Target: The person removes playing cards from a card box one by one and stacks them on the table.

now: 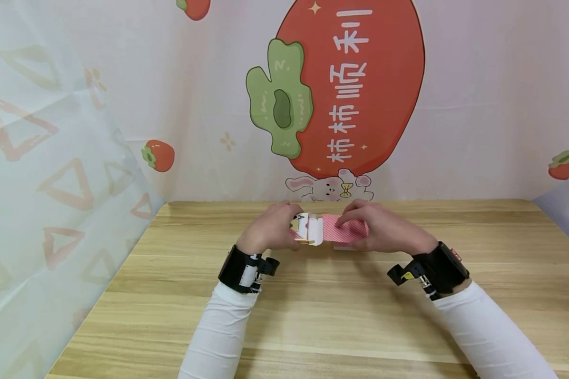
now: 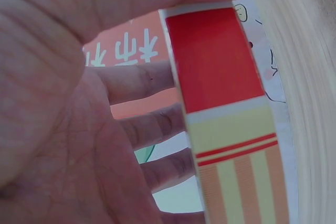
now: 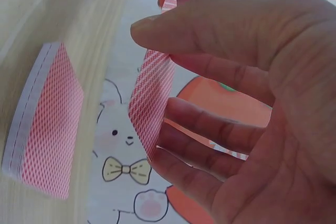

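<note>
My left hand (image 1: 272,227) grips a playing-card box (image 2: 226,61) between thumb and fingers, its end with a white flap (image 1: 316,230) facing right. Red, cream and striped print covers the box side seen in the left wrist view. With thumb and fingers my right hand (image 1: 386,226) pinches a red-patterned playing card (image 3: 153,85); whether it is a single card cannot be told. The card's left end meets the box's flap end in the head view. Under the right hand a stack of playing cards (image 3: 50,124) with a red-patterned back lies on the table.
The wooden table (image 1: 313,326) stretches out around both hands. Behind it hangs a printed cloth (image 1: 208,95) with a large persimmon and a rabbit. Each wrist wears a black camera band (image 1: 239,271).
</note>
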Demonstrator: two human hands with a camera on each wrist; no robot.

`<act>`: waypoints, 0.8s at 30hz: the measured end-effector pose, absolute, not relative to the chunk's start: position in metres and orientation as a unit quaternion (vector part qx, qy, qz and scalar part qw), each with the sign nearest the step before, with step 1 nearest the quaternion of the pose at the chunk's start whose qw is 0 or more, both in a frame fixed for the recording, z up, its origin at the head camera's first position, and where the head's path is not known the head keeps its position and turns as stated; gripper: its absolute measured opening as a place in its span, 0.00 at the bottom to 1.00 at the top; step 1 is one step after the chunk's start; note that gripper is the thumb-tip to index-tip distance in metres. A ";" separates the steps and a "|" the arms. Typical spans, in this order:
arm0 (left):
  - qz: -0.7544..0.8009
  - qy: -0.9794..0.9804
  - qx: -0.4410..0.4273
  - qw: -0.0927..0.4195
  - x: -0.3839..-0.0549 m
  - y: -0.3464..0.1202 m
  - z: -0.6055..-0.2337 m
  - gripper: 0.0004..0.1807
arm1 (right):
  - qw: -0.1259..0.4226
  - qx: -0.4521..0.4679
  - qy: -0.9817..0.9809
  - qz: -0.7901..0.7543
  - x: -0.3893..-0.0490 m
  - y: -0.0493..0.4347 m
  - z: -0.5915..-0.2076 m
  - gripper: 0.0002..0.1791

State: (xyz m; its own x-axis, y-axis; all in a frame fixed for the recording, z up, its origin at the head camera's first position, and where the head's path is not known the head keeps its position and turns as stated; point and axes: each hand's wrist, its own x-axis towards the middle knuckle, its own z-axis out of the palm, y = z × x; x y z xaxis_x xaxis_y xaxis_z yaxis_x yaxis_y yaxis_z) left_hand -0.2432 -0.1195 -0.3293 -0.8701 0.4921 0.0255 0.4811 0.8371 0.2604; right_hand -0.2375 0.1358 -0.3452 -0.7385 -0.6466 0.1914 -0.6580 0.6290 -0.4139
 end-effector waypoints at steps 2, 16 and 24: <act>0.130 0.959 0.251 0.025 -0.244 -0.121 -0.329 0.34 | 0.010 0.354 -0.906 0.231 -0.239 0.139 -0.346 0.22; 0.126 0.961 0.245 0.038 -0.244 -0.125 -0.327 0.33 | -0.003 0.317 -0.923 0.219 -0.254 0.155 -0.359 0.20; 0.132 0.961 0.239 0.040 -0.243 -0.125 -0.326 0.33 | -0.015 0.319 -0.923 0.215 -0.260 0.157 -0.371 0.19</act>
State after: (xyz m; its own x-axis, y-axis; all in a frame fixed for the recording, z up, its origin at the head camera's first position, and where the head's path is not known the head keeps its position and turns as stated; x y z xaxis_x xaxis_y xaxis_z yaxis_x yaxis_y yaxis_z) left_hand -0.2434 -0.1248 -0.3261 -0.8825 0.4701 -0.0133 0.4491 0.8508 0.2730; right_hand -0.2601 0.1571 -0.3712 -0.7962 -0.5952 0.1085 -0.5819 0.7043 -0.4066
